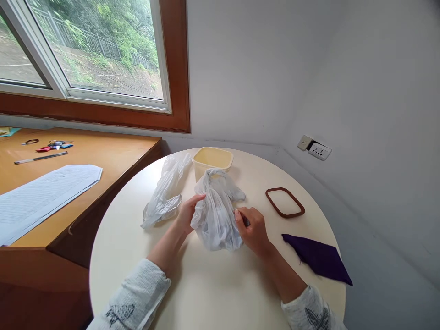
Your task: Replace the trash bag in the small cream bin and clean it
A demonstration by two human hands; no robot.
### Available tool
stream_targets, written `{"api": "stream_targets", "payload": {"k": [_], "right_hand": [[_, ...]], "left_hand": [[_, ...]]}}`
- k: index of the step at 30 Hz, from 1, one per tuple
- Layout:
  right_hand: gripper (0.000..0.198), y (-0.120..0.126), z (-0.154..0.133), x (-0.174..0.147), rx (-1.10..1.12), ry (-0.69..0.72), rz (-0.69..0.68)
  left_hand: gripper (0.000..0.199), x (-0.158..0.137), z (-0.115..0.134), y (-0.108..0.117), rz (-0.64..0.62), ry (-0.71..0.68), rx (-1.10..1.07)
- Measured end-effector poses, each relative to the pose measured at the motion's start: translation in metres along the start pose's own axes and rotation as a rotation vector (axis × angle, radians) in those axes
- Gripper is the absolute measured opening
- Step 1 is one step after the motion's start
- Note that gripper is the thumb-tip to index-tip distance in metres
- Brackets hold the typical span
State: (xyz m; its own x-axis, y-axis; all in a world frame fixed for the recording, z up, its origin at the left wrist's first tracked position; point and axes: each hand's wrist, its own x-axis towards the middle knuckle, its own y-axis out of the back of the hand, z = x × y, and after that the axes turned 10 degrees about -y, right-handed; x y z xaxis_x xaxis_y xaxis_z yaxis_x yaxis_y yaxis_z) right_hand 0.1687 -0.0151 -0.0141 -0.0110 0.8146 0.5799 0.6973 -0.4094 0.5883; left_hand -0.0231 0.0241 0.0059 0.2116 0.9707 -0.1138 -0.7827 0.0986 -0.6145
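A crumpled white plastic bag (pixel 220 215) is held up over the middle of the round table. My left hand (pixel 188 213) grips its left side, thumb on top and the other fingers hidden behind the plastic. On the right edge, my right hand (pixel 252 229) is closed with bent fingers, pinching the bag. Just behind stands a pale yellow bin (pixel 201 172) with an open top, partly covered by the bag. A second thin plastic bag (pixel 163 197) lies loosely spread to the left of my left hand.
On the white round table (pixel 213 293), a brown rounded frame (pixel 285 216) and a folded dark purple cloth (pixel 318 259) lie at the right. The wooden desk (pixel 113 146) at the left bears papers (pixel 51 197), a pen (pixel 41 158) and keys (pixel 57 145). Walls stand behind the table.
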Motion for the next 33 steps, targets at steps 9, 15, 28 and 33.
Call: {"api": "stream_targets", "payload": {"k": [9,15,28,33], "right_hand": [[0.013,0.0029,-0.0065,0.0031,0.048,0.038,0.03],[0.03,0.0035,-0.0081,0.0033,0.125,-0.124,-0.062],[0.03,0.0002,-0.0041,0.0038,0.05,-0.189,-0.148],[0.03,-0.001,0.0012,0.0039,0.112,-0.27,-0.071]], "left_hand": [[0.049,-0.0022,-0.0096,0.0029,-0.185,0.074,0.236],[0.045,-0.0019,-0.009,0.0018,-0.207,0.072,0.259],[0.032,-0.002,-0.0087,-0.0018,-0.197,0.003,0.273],[0.034,0.0008,-0.0045,-0.0029,-0.158,-0.16,0.261]]}}
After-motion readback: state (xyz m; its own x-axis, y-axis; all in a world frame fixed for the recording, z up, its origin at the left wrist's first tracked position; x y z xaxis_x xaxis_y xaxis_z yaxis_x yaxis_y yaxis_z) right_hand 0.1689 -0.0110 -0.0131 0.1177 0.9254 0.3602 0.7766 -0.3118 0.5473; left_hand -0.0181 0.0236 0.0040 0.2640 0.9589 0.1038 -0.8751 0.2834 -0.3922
